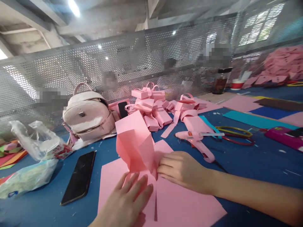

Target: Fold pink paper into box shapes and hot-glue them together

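Fingers (166,162) at folded box (135,146) | pink paper | open mouth | creased walls

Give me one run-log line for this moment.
left hand: at base of open pink paper box | right hand: at box's right side | glue gun: on table, unheld

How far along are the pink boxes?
Heaped boxes with handles look done. In hand: an open box, left hand at its lower edge, right hand at its side. Probably left: its handle, since none shows, and the unfolded sheets beneath.
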